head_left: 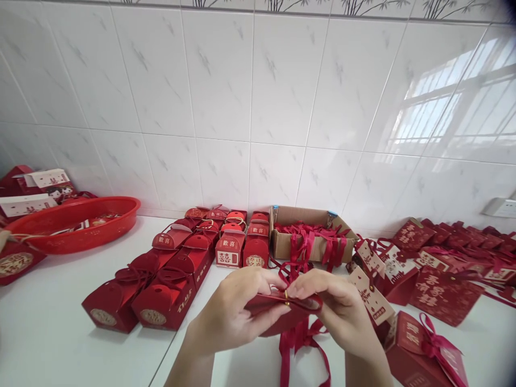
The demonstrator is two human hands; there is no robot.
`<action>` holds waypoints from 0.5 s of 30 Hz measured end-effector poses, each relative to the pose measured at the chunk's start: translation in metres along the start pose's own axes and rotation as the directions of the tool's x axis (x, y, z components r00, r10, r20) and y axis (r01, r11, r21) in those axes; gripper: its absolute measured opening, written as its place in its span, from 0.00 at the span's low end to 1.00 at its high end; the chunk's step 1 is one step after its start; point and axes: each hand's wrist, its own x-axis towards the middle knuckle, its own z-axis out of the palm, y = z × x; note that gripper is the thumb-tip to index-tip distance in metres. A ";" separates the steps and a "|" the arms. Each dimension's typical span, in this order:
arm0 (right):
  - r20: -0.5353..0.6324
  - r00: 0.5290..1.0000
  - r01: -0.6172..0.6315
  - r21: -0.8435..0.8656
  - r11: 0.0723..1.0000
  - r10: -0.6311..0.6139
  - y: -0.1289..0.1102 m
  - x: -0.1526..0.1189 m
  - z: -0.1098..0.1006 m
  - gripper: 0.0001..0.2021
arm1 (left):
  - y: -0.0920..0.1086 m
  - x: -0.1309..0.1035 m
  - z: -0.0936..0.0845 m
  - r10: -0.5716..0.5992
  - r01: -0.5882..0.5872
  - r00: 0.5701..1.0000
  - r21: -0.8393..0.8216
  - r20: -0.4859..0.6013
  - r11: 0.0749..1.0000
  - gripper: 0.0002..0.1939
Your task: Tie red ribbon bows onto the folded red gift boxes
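Both my hands are closed on the top edge of a dark red gift box (278, 321), held up over the white table. My left hand (229, 309) pinches the left part of its folded rim, close to the small gold eyelets. With bent fingers and thumb, my right hand (338, 303) grips the rim to the right of the eyelets. A thin loop of red ribbon (293, 271) shows just behind my fingertips. More red ribbon (286, 352) lies on the table below the box. The lower part of the box is partly hidden.
An open cardboard box (298, 252) of red ribbons stands by the tiled wall. Rows of closed red gift boxes (163, 295) are on the left, near a red plastic basin (76, 236). Several gift bags (445, 295) and a bow-tied box (421, 349) sit on the right.
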 end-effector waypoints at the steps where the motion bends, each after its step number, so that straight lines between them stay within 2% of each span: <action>1: 0.017 0.999 0.029 0.013 1.000 -0.029 -0.001 0.000 -0.001 0.12 | 0.001 0.001 0.000 0.012 -0.012 1.000 -0.006 -0.004 1.000 0.11; 7: 0.093 0.990 0.109 0.015 0.994 -0.110 0.000 0.001 -0.007 0.15 | 0.005 0.002 0.001 0.067 -0.065 0.994 0.032 -0.085 0.997 0.14; 11: 0.100 0.978 0.183 0.030 0.983 -0.185 0.003 0.001 -0.009 0.17 | 0.005 0.001 0.000 0.007 -0.004 0.998 0.044 -0.069 0.999 0.15; 15: 0.103 0.977 0.180 0.062 0.982 -0.186 0.002 0.000 -0.007 0.17 | 0.007 0.001 0.000 -0.029 0.030 0.997 0.016 -0.066 0.999 0.15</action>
